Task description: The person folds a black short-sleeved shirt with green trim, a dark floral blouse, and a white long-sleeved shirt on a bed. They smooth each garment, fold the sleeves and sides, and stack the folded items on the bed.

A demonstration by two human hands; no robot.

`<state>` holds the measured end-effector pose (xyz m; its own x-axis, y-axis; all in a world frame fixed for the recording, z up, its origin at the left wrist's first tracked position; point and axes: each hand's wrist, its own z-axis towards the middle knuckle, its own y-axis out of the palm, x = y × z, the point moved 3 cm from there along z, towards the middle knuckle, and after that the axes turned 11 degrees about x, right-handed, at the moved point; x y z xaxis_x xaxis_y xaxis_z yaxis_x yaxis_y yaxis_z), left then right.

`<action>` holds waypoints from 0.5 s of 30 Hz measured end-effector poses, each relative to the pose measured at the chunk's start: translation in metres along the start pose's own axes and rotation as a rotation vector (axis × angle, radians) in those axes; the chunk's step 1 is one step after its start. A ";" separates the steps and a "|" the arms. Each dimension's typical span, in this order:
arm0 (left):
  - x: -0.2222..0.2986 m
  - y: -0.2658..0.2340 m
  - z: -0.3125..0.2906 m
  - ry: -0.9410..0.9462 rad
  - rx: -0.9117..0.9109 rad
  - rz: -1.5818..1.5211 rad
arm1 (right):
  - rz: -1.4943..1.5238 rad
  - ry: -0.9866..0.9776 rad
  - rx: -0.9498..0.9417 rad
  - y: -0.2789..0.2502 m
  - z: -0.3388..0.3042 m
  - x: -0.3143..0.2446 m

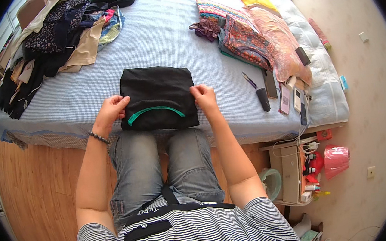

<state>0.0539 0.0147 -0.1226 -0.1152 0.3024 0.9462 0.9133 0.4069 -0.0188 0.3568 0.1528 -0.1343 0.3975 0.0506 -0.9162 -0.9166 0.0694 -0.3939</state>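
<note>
A black garment (155, 89) with a curved green trim lies folded into a rough square on the near edge of the bed, right in front of my legs. My left hand (115, 110) pinches its left side, fingers closed on the cloth. At the opposite side, my right hand (204, 98) grips the right edge between thumb and fingers. The garment lies fairly flat, its green band curving across the lower half.
A heap of loose clothes (62, 38) covers the far left of the bed (157, 35). Folded patterned clothes (245, 38) lie at the right beside a pink pillow (279, 42). Phones (285, 100), a pen (249, 80) and a dark case (263, 100) sit nearer. A nightstand (285, 174) holds a pink lamp (336, 160).
</note>
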 end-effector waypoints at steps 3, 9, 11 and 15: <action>-0.010 0.000 -0.001 0.176 -0.029 0.177 | -0.395 -0.164 -0.054 0.004 -0.009 -0.012; -0.014 -0.001 -0.019 -0.017 0.086 0.045 | -0.335 -0.107 0.185 0.001 -0.027 -0.020; -0.018 0.000 -0.017 -0.026 0.096 0.141 | -0.193 -0.041 0.243 0.003 -0.023 0.006; -0.020 -0.012 -0.019 0.094 0.188 0.357 | 0.088 0.177 0.058 -0.005 -0.021 -0.003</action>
<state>0.0531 -0.0128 -0.1354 0.2395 0.3767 0.8949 0.8013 0.4437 -0.4012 0.3594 0.1318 -0.1310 0.2971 -0.1162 -0.9478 -0.9415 0.1300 -0.3110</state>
